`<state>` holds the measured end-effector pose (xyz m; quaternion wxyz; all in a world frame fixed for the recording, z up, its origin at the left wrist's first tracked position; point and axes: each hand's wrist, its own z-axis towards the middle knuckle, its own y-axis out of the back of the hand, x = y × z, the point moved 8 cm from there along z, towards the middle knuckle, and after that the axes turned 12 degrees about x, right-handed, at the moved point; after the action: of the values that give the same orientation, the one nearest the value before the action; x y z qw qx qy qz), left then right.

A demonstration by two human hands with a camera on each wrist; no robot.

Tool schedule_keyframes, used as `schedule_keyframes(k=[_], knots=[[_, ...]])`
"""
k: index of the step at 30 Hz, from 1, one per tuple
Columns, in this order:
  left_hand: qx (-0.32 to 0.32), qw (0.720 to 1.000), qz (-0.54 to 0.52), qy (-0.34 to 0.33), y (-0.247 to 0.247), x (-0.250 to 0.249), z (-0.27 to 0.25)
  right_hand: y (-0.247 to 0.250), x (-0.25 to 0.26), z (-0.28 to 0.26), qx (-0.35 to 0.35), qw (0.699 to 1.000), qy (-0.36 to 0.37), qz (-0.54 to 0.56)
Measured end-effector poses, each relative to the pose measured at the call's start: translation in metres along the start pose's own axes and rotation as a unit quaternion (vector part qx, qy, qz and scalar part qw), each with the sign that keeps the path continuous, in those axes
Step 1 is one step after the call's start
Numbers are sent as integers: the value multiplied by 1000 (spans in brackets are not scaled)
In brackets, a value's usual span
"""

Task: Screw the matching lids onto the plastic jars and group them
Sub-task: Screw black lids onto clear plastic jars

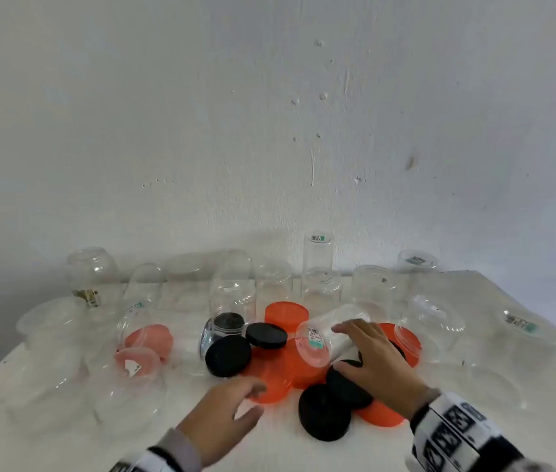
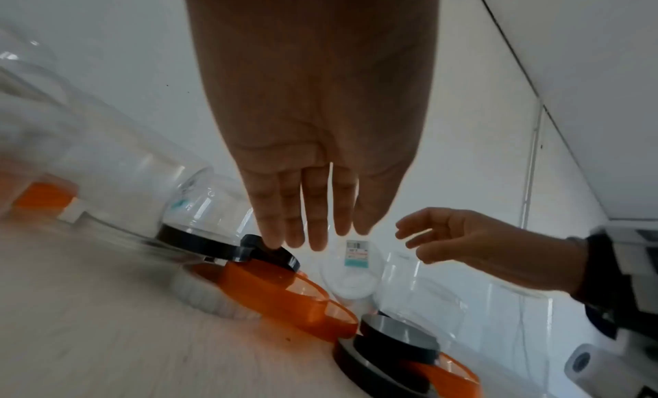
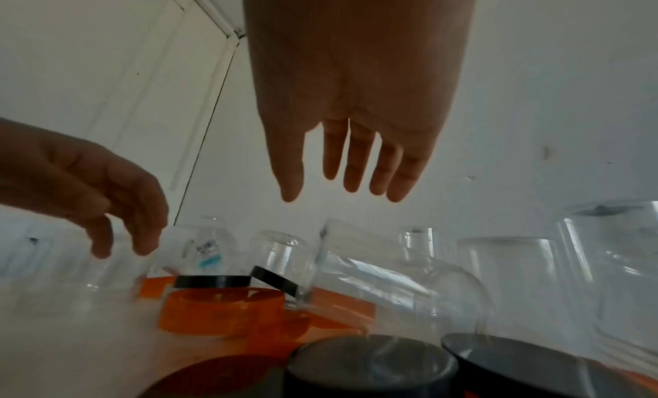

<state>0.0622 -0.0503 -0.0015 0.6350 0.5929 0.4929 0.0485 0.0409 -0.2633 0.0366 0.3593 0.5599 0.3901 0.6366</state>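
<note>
My right hand (image 1: 377,356), fingers spread and holding nothing, hovers over a light, slippery clear plastic jar lying sideways (image 1: 329,333), best grasped around its middle; my left hand (image 1: 225,415) hangs open.

The left hand (image 1: 227,415) reaches forward palm down, its fingers (image 2: 317,221) straight and close together, holding nothing. The right hand (image 1: 377,361) stretches ahead of it, also palm down, fingers (image 3: 359,162) extended and slightly spread, thumb set apart. Both wrists wear patterned bands.
</note>
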Motion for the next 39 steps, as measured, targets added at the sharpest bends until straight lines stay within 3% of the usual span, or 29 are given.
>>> schedule_keyframes(k=[8,14,19,26,39], knots=[[-71,994,50,63,33,25,72,-29,-11,53,153,982,14,-108],[-52,981,98,159,39,45,113,-49,-18,66,204,963,27,-175],[-22,964,123,233,33,52,129,-50,-18,67,180,957,48,-223],[-43,952,135,271,34,52,138,-41,-16,64,141,951,73,-266],[12,947,129,294,32,51,136,6,-10,43,-4,990,71,-121]])
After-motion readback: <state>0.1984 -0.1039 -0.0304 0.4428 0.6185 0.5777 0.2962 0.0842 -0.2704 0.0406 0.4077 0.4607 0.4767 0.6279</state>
